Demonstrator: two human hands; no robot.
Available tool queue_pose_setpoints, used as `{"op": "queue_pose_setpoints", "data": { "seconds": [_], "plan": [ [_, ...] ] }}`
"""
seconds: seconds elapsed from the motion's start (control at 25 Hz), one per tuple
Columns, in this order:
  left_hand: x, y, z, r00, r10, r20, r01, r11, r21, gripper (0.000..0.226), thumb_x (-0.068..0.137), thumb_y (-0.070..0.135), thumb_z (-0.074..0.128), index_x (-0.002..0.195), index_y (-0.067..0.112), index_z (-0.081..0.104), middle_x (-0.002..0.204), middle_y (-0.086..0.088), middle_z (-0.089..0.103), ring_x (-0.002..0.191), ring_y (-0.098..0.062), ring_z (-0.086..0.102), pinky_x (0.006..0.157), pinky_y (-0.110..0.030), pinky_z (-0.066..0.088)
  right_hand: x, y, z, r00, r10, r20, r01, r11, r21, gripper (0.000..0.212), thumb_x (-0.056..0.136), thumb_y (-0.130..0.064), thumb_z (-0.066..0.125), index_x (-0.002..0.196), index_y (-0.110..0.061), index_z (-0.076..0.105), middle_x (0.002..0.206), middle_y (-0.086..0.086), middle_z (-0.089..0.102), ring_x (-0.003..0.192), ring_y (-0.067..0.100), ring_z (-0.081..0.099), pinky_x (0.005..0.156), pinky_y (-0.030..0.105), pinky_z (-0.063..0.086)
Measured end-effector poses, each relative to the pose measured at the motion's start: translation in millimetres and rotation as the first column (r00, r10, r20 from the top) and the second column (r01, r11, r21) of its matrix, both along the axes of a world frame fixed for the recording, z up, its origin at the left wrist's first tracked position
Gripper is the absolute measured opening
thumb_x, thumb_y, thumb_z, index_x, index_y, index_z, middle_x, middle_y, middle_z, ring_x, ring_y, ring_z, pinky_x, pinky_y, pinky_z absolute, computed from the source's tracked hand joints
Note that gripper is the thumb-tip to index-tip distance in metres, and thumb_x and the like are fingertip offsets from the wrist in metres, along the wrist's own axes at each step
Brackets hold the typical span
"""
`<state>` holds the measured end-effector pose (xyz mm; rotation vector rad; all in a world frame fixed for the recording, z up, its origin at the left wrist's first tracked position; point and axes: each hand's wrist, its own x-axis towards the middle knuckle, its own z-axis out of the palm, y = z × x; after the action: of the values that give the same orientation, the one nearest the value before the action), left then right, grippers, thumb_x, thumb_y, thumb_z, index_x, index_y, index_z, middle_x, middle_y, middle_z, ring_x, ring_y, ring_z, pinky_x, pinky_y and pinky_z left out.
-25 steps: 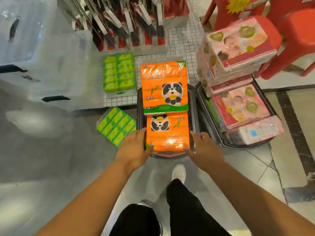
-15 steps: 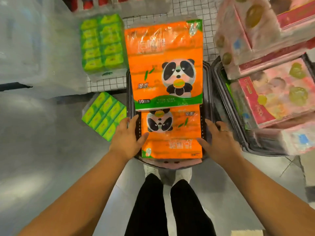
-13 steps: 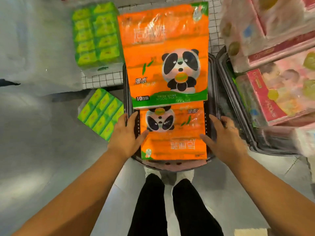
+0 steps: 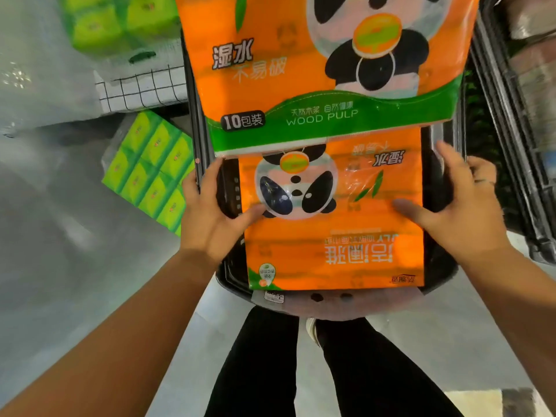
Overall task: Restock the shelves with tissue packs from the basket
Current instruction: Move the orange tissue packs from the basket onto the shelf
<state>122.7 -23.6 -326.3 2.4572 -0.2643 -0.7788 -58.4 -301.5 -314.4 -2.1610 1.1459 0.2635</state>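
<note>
Head view is showing the left hand [image 4: 210, 215] and right hand [image 4: 460, 215] pressing the sides of the orange tissue pack [image 4: 331, 236] at the basket's [image 4: 442, 266] near end, fingers spread, thumbs on top, while the upper pack [image 4: 301, 85] overlapping it is likely risking snagging or tumbling out during lifting.

Upper orange panda tissue pack [image 4: 316, 70]: top edge cut it off above the panda's mouth.
Lower orange panda tissue pack [image 4: 331, 236]: far end lay hidden under the upper pack.
Black basket [image 4: 230, 275]: mostly covered by both packs; only rim and near wall showed.
Second basket [image 4: 508, 152]: blurred, cut by the right edge; contents unreadable.
Upper green tissue pack [image 4: 120, 22]: cut by the top edge, soft.
Right hand [image 4: 463, 215]: thumb smeared by motion.
</note>
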Motion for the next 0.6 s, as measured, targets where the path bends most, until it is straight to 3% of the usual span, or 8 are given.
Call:
{"op": "queue_pose_setpoints", "data": {
  "seconds": [0.08,0.2,0.28,0.44,0.6],
  "plan": [
    [8.8,3.5,-1.4,0.998,-0.025,0.049,0.027,0.999,-0.025,0.103,0.059,0.065,0.078,0.146,0.035,0.031,0.144,-0.008,0.035,0.126,-0.016,0.04,0.101,-0.027,0.034,5.3,-6.2,-0.7,0.999,0.032,0.035,-0.032,0.999,0.01,0.106,0.052,-0.061,0.07,0.147,-0.034,0.032,0.134,0.016,0.036,0.117,0.03,0.047,0.09,0.031,0.037],
    [21.9,6.9,-14.4,0.996,-0.058,0.067,0.065,0.992,-0.111,0.1,0.054,0.07,0.076,0.14,0.037,0.036,0.133,-0.002,0.053,0.123,-0.018,0.049,0.099,-0.047,0.046,2.8,-15.5,-8.5,0.995,0.042,0.092,-0.049,0.996,0.079,0.109,0.048,-0.062,0.075,0.145,-0.036,0.033,0.132,0.009,0.042,0.115,0.007,0.039,0.092,0.022,0.031],
    [23.0,8.8,-22.2,0.996,-0.041,0.079,0.051,0.99,-0.133,0.104,0.054,0.073,0.075,0.142,0.034,0.036,0.134,-0.001,0.054,0.125,-0.021,0.051,0.099,-0.052,0.046,2.0,-20.6,-12.8,0.99,0.024,0.14,-0.044,0.989,0.143,0.114,0.045,-0.068,0.08,0.144,-0.037,0.032,0.137,0.002,0.044,0.12,0.004,0.037,0.097,0.026,0.033],
    [17.6,12.5,-25.6,0.995,-0.018,0.1,0.035,0.985,-0.171,0.109,0.055,0.074,0.074,0.147,0.034,0.032,0.137,-0.002,0.052,0.127,-0.02,0.049,0.104,-0.049,0.044,2.1,-22.6,-16.7,0.985,-0.04,0.165,0.01,0.984,0.177,0.12,0.038,-0.067,0.079,0.144,-0.032,0.034,0.142,-0.003,0.047,0.13,0.014,0.041,0.106,0.039,0.037],
    [12.3,17.0,-22.5,0.992,0.011,0.124,0.018,0.973,-0.231,0.108,0.059,0.063,0.077,0.15,0.027,0.03,0.144,0.002,0.049,0.133,-0.016,0.045,0.109,-0.046,0.04,-6.5,-18.2,-20.1,0.976,-0.066,0.206,0.028,0.983,0.183,0.119,0.038,-0.068,0.079,0.143,-0.037,0.032,0.145,-0.005,0.044,0.134,0.015,0.04,0.109,0.049,0.037]
  ]
}}
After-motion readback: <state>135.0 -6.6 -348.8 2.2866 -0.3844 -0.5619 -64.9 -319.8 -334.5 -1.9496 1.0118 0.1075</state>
